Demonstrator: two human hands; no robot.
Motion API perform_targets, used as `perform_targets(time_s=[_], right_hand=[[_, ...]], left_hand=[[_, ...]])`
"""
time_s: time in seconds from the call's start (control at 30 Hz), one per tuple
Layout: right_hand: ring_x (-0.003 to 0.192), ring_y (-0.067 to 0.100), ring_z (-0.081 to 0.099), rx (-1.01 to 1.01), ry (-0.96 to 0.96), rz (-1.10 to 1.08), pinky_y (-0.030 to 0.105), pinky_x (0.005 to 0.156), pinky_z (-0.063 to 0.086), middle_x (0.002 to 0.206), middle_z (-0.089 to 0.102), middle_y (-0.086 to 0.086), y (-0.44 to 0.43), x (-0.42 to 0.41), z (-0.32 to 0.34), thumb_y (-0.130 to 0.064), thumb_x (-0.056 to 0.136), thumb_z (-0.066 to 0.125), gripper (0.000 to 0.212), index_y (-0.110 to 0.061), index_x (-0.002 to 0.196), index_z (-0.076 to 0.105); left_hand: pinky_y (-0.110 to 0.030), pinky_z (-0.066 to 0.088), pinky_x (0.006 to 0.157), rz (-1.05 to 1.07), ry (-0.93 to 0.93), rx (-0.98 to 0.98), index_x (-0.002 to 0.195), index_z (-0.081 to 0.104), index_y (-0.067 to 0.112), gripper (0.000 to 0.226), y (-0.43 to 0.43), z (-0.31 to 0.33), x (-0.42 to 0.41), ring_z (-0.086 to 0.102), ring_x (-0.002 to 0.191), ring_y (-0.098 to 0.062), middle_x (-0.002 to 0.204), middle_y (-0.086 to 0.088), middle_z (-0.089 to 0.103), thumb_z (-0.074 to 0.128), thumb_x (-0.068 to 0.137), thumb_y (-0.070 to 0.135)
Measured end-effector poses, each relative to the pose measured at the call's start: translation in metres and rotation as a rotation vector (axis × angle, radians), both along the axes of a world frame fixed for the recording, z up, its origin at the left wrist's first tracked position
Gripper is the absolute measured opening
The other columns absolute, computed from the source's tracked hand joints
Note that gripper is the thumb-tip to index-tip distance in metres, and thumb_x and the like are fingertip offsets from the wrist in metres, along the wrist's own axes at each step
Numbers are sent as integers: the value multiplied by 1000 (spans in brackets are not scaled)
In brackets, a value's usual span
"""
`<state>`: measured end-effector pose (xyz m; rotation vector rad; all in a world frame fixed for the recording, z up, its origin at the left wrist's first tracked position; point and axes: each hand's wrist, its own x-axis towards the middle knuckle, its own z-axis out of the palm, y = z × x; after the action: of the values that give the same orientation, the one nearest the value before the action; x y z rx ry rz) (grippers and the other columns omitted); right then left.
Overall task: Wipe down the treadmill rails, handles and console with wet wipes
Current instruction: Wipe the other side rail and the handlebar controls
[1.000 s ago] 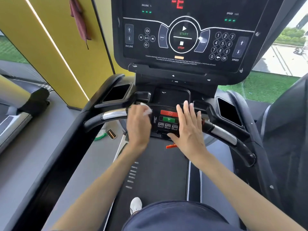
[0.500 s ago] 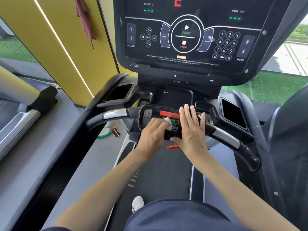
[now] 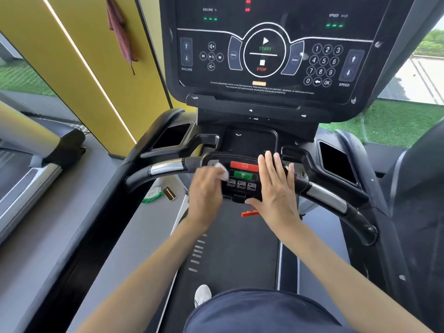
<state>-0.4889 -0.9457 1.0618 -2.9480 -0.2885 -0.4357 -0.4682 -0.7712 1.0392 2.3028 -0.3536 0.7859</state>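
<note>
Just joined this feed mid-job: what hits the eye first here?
Both hands meet at the small control panel between the handlebars: the left hand presses a white wet wipe on its left side, the right hand lies flat on its right. Above them looms the big black console with its START/STOP ring.

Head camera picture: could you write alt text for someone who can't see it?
A person's left hand holds a white wet wipe against the left side of a treadmill's small control panel, while the open right hand rests flat on its right side. The large console rises behind, curved handles at either side.
</note>
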Motion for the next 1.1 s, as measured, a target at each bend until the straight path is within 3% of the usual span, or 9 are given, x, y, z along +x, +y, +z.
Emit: perform_targets(time_s=[0.07, 0.13, 0.3, 0.4, 0.5, 0.7, 0.9, 1.0, 1.1], right_hand=[[143, 35, 23, 2, -8, 3, 54, 114, 12, 152, 31, 20, -1, 0, 1, -31, 58, 89, 113, 0, 147, 27], [143, 35, 24, 2, -2, 7, 53, 114, 12, 151, 32, 20, -1, 0, 0, -32, 57, 89, 114, 0, 147, 26], [143, 34, 23, 1, 5, 6, 53, 113, 13, 152, 32, 19, -1, 0, 0, -34, 55, 90, 116, -1, 147, 27], [142, 34, 25, 25, -2, 7, 56, 111, 19, 151, 33, 19, -1, 0, 0, -32, 54, 90, 116, 0, 146, 28], [142, 34, 27, 16, -3, 6, 56, 111, 22, 151, 33, 19, -1, 0, -1, -35, 53, 90, 118, -2, 146, 26], [142, 32, 26, 13, 4, 2, 53, 111, 20, 151, 33, 17, -2, 1, -2, -40, 52, 90, 120, -2, 146, 26], [142, 29, 27, 98, 7, 36, 53, 112, 27, 152, 33, 15, -4, 1, 1, -36, 51, 91, 120, -2, 147, 28], [147, 19, 12, 201, 78, 103, 42, 117, 14, 158, 22, 6, -15, 1, 6, -35, 55, 90, 129, -11, 152, 8], [147, 13, -3, 274, 126, 173, 36, 119, 11, 160, 3, 2, -27, 0, 7, -25, 64, 88, 127, -17, 152, -3]], left_hand=[[-39, 47, 60, -236, -30, 170, 92, 51, 13, 23, -9, -8, -11, 53, 78, -26, 87, -6, 61, 54, 84, -8], [-39, 47, 58, -280, -34, 206, 93, 50, 14, 20, 3, -5, -5, 53, 78, -27, 88, -5, 60, 53, 86, -5], [-33, 41, 69, 212, 104, -175, 87, 61, 9, 17, 1, 12, 13, 52, 80, -20, 86, -4, 63, 53, 84, -6], [-33, 44, 69, -48, 30, -21, 91, 60, 9, 12, -32, 7, -1, 51, 82, -19, 89, -4, 61, 52, 87, 0], [-34, 48, 57, -343, -29, 235, 102, 52, 16, 23, -17, -2, -6, 51, 87, -21, 100, 1, 53, 53, 86, 0], [-19, 33, 70, 160, 23, -133, 93, 57, 12, 25, -2, 20, 20, 44, 81, -17, 85, -9, 57, 51, 82, -10], [-37, 50, 67, -381, 15, 146, 98, 61, 10, 14, -31, 2, 1, 54, 85, -23, 96, -3, 60, 52, 89, 5], [-34, 47, 71, -204, -4, 29, 98, 55, 14, 19, -4, 8, 12, 53, 87, -23, 94, -6, 60, 48, 89, -1], [-19, 38, 79, 157, 184, -262, 108, 57, 6, 25, -17, 19, 15, 51, 92, -17, 98, -8, 61, 49, 87, -5]])
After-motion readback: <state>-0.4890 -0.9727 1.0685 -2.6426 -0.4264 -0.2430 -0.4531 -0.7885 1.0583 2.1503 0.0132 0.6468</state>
